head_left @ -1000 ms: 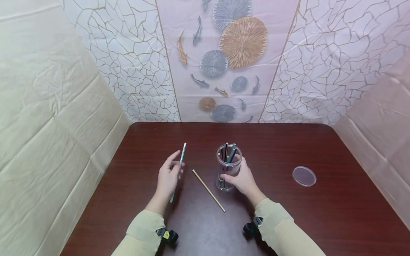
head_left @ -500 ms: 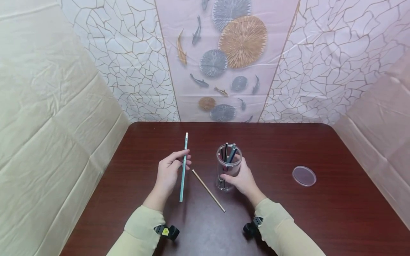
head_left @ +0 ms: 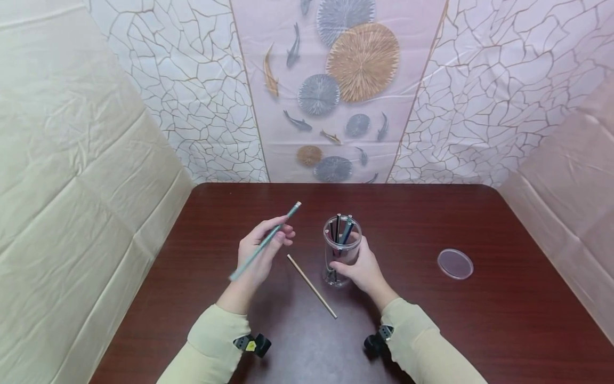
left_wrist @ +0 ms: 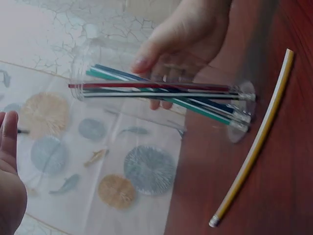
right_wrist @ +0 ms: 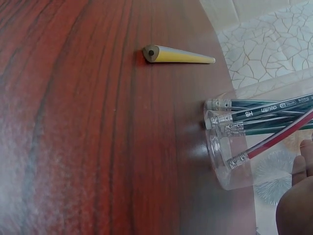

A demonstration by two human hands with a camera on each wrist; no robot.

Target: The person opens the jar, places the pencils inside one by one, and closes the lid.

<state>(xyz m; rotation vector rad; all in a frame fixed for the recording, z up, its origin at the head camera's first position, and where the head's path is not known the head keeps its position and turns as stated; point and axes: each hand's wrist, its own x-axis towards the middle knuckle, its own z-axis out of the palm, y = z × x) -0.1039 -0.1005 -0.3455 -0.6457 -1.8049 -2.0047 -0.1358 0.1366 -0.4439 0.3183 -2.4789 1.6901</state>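
My left hand [head_left: 263, 258] pinches a teal pencil [head_left: 264, 242] between thumb and fingers. It slants above the table, its pale-tipped end pointing away to the right. My right hand [head_left: 364, 269] grips a clear jar [head_left: 341, 250] round its side. Several pencils [head_left: 346, 233] lean inside with their eraser ends at the bottom, including a red pencil [right_wrist: 276, 139] and a dark pencil marked HB [right_wrist: 274, 107]. Between the hands a yellow pencil [head_left: 312, 286] lies on the table. At the left wrist view's edge only part of the left hand [left_wrist: 10, 186] shows; its pencil is mostly hidden there.
A round clear lid [head_left: 455, 264] lies flat to the right of the jar. The dark red wooden table [head_left: 408, 213] ends at a patterned cloth backdrop [head_left: 331, 128], with cream cloth [head_left: 96, 186] along its left side.
My left hand has moved slightly right and turned the teal pencil from nearly upright in view to a slant, its near end swinging left. The right hand and jar stay put.
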